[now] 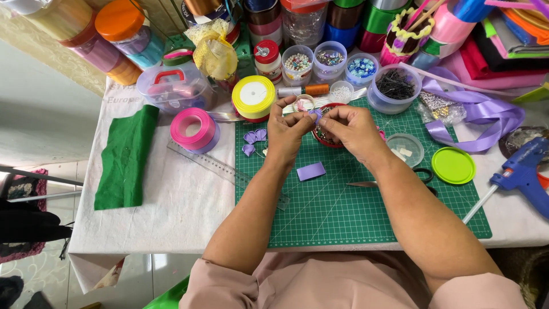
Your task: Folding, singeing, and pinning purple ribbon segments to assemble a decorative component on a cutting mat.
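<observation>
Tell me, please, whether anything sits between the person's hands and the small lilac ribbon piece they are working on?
Nothing visible does: the left hand and right hand already pinch the lilac ribbon piece between their fingertips.

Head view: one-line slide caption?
Both hands, left hand and right hand, pinch a small purple ribbon piece over a green cutting mat.

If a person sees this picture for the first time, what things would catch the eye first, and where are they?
Probably the two hands at the centre, the left hand and right hand pinching a small lilac ribbon piece above the green cutting mat. The bright pink ribbon roll lies left of the mat, and the blue glue gun rests at the right edge.
</observation>
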